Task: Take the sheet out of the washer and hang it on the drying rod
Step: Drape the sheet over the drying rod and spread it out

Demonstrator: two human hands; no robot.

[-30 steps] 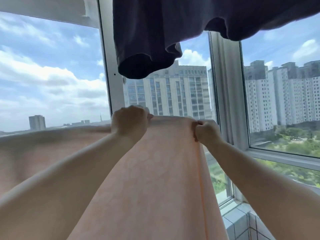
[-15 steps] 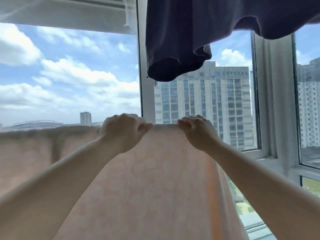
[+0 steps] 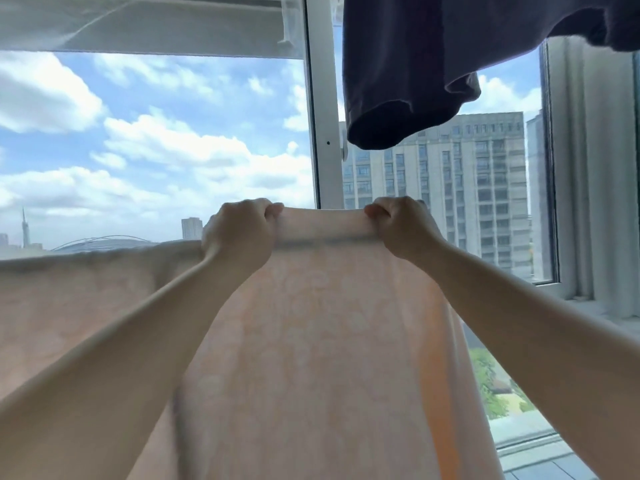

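Head view count: two hands, one sheet, one dark garment
Left hand: fingers curled round the sheet's top edge
Right hand: clamped on the same edge; hands apart
Sheet: peach, raised before the window frame; hangs downward, spreads left
Open room: garment hangs above, clear of the hands

Bright daylight floods through the window; forearms backlit, edges perhaps softly blurred
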